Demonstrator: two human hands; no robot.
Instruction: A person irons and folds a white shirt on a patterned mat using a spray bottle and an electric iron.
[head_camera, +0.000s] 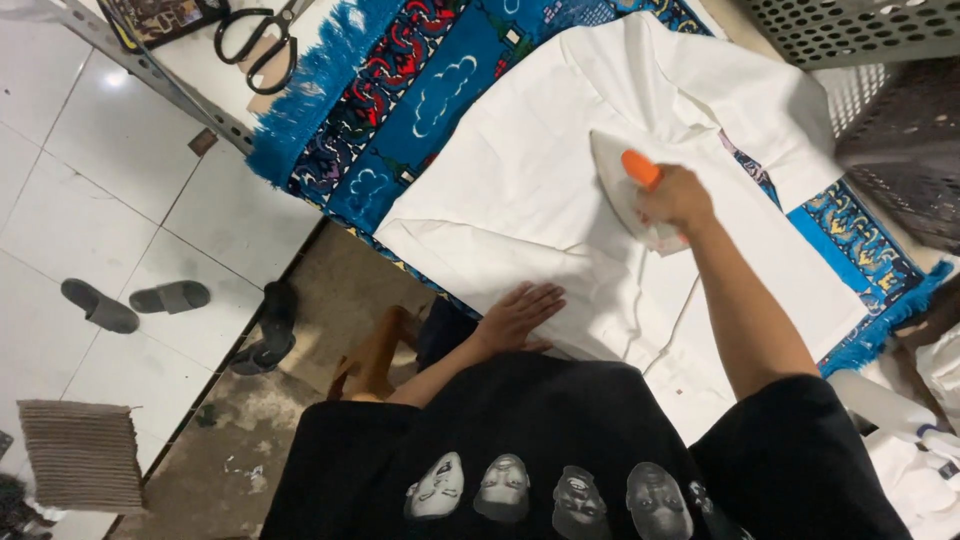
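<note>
Ironing in progress: white garment (520, 190) spread flat on a blue patterned rug (420, 90) that pads the worktop. Right hand (675, 198) is closed round the orange handle of the iron (625, 185), soleplate down on the cloth near the upper middle, just below the collar area. Left hand (520, 315) lies open and flat, fingers spread, pinning the near edge of the garment, well apart from the iron. Judging by the cloth: broad panel left of the iron looks fairly smooth, so that part seems done; folds and creases remain along the near hem and on the right side, so I'd call it roughly midway. Black scissors (262, 40) sit at the worktop's far corner, dark mesh baskets (890, 130) at right, sandals (135, 300) on the tiled floor (90, 180)
</note>
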